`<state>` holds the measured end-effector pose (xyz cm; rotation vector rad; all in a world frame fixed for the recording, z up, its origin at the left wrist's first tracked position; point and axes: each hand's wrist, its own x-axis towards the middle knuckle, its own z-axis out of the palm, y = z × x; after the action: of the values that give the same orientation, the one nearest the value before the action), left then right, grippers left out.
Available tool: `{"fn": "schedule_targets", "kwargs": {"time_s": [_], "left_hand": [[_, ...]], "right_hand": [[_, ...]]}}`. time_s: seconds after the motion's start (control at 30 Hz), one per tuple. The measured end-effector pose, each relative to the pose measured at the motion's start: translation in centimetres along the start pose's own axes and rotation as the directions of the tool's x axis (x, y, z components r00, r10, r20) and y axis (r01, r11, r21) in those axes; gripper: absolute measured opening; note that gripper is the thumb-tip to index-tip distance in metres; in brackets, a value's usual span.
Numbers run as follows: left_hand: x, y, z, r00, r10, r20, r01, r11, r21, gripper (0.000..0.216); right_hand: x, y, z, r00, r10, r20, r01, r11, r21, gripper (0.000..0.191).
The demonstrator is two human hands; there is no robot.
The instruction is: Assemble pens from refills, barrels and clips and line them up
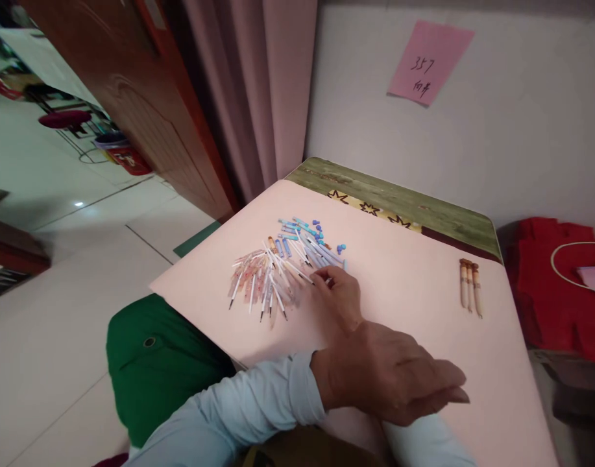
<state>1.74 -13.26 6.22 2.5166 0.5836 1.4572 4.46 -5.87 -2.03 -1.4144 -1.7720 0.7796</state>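
The right hand [337,295] pinches, between thumb and fingertips, what looks like the end of a thin white refill [298,272]. That refill lies over a loose pile toward the worktop's [399,285] left corner, among other refills, pinkish pen barrels [255,282] and blue caps [342,248]. The left hand [392,373] crosses above the right forearm, fingers together and pointing toward the right edge; its palm is hidden, so I cannot tell whether it grips anything. Three brown-topped pens [469,285] lie near the far right corner. The refill should be light, smooth and fairly stiff, best held mid-tube, clear of its tip.
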Motion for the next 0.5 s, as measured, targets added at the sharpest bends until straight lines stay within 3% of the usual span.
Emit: {"fn": "schedule_targets", "kwargs": {"time_s": [0.07,0.27,0.5], "left_hand": [[-0.3,0.2,-0.1,0.998,0.035,0.044,-0.038,0.996,0.078,0.019],[0.3,-0.1,-0.9,0.999,-0.044,0.016,0.04,0.981,0.188,0.021],[-0.1,0.6,-0.2,0.993,-0.058,0.101,0.033,0.971,0.236,0.021]], "right_hand": [[-0.2,-0.2,1.2,0.999,-0.048,0.013,0.049,0.995,-0.082,0.021],[-0.5,-0.4,2.7,0.991,-0.102,0.084,0.119,0.963,-0.24,0.016],[-0.7,-0.3,2.5,0.992,-0.122,0.035,0.126,0.973,-0.194,0.011]]}}
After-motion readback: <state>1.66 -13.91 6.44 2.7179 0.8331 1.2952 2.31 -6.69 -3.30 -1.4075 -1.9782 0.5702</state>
